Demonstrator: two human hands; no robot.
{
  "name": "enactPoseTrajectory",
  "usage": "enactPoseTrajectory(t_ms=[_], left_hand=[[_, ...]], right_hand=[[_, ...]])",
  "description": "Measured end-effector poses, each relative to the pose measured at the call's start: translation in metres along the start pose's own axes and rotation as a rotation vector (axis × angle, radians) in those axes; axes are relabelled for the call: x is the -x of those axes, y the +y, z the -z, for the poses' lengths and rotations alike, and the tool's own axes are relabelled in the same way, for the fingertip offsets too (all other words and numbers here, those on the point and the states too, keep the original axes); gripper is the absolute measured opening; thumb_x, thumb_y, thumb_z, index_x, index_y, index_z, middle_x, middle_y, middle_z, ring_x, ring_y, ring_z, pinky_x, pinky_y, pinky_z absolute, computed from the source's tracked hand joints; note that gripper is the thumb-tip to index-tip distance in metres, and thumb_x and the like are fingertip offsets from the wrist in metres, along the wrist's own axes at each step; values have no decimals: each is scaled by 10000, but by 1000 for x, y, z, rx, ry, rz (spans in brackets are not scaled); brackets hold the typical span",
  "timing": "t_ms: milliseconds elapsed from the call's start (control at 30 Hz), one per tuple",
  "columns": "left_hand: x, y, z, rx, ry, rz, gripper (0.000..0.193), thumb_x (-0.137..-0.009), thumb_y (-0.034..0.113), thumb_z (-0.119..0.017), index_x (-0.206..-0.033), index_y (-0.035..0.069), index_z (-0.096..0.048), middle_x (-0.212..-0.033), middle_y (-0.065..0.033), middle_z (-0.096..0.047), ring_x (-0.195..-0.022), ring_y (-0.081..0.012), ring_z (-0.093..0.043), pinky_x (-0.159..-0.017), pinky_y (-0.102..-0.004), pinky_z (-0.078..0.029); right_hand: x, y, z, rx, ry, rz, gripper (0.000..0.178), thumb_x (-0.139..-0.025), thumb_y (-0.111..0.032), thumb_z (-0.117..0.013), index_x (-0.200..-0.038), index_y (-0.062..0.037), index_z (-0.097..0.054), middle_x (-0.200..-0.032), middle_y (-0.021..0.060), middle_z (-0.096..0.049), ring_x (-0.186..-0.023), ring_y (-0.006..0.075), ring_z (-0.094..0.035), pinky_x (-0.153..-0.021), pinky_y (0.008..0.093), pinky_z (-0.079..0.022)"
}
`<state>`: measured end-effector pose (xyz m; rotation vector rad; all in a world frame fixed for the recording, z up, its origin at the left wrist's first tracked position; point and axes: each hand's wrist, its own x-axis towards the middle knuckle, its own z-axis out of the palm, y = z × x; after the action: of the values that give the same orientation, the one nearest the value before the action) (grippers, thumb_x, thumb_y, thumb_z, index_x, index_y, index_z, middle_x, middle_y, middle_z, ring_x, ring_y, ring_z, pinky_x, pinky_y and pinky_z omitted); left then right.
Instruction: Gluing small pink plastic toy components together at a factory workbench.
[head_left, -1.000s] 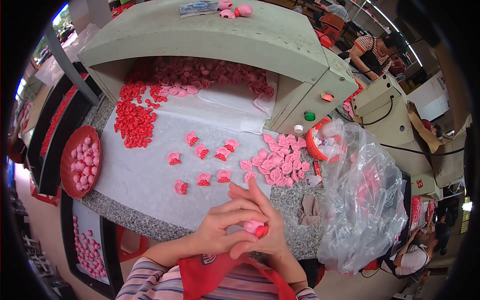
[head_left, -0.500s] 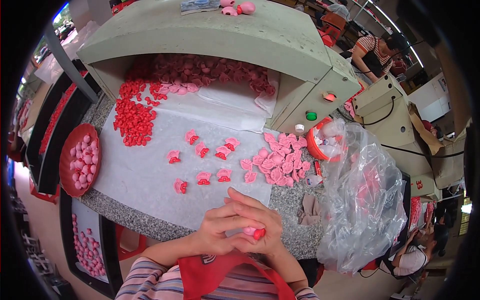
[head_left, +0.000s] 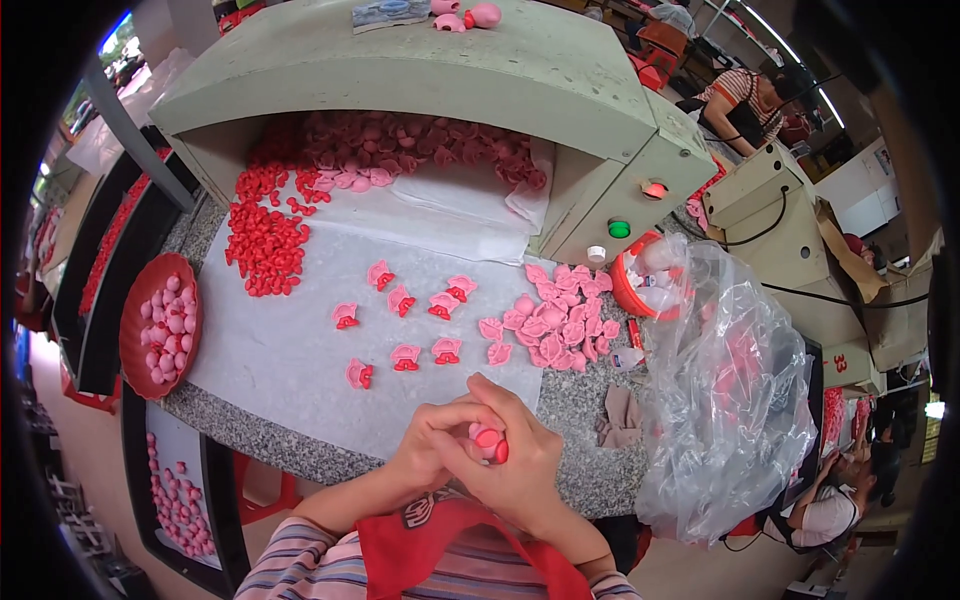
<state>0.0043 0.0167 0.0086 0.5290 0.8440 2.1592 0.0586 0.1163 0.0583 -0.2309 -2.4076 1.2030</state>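
Both my hands are clasped around a small pink plastic piece with red parts (head_left: 489, 440), over the near edge of the table. My left hand (head_left: 432, 438) wraps it from one side, its fingers closed. From the other side my right hand (head_left: 522, 462) presses in, thumb and fingers against the piece. Just beyond, on a white sheet (head_left: 290, 370), lie several pink pieces fitted with red bow-shaped parts (head_left: 405, 357). Right of these is a heap of loose pink shells (head_left: 560, 320). Loose red bow-shaped parts (head_left: 265, 250) are piled at the far left of the sheet.
A pale green metal housing (head_left: 400, 75) stands at the back, more pink shells (head_left: 400, 140) under it. At left is a red scalloped bowl (head_left: 128, 330) of pink balls. A clear plastic bag (head_left: 720, 420), an orange basket (head_left: 625, 285) and a brown cloth (head_left: 620, 418) sit at right.
My hands have turned the held piece, so it now sits higher between the fingers and shows more of its red parts. The pieces on the sheet lie as before.
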Motion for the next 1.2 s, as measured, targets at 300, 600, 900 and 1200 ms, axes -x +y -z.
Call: enactPoseTrajectory(t_ms=[300, 600, 900, 1200], left_hand=[[1, -1, 3, 322, -19, 112, 253, -828, 136, -583, -1030, -11, -543, -903, -70, -560, -820, -150, -557, -734, -273, -458], [-5, -3, 14, 282, -279, 42, 301, -861, 202, -551, -1060, -23, -534, -954, -122, -531, -764, -181, -529, -583, -258, -412], [-1, 5, 16, 159, -233, 132, 394, -860, 250, -557, -1113, -49, -511, -877, -80, -553, -735, -136, -529, -548, -240, -420], [-5, 9, 15, 23, -225, 122, 345, -889, 187, -510, -1140, -49, -498, -884, -71, -560, -707, -110, -513, -561, -230, -419]], right_hand=[[-4, -5, 5, 16, -78, -32, 599, -621, -212, -748, -1125, 7, -509, -1106, 179, -554, -941, 259, -601, -742, 330, -500], [-20, 24, 37, -1103, -570, -480, 500, -747, -10, -532, -1237, 28, -439, -1251, 135, -454, -995, 173, -493, -875, 295, -400], [-28, 26, 38, -1018, -688, -503, 535, -706, 50, -524, -1235, -12, -472, -1094, 32, -535, -950, 83, -489, -830, 242, -409], [-27, 27, 38, -1035, -660, -527, 557, -686, 88, -490, -1233, -18, -478, -1172, 35, -517, -936, 63, -484, -799, 221, -411]])
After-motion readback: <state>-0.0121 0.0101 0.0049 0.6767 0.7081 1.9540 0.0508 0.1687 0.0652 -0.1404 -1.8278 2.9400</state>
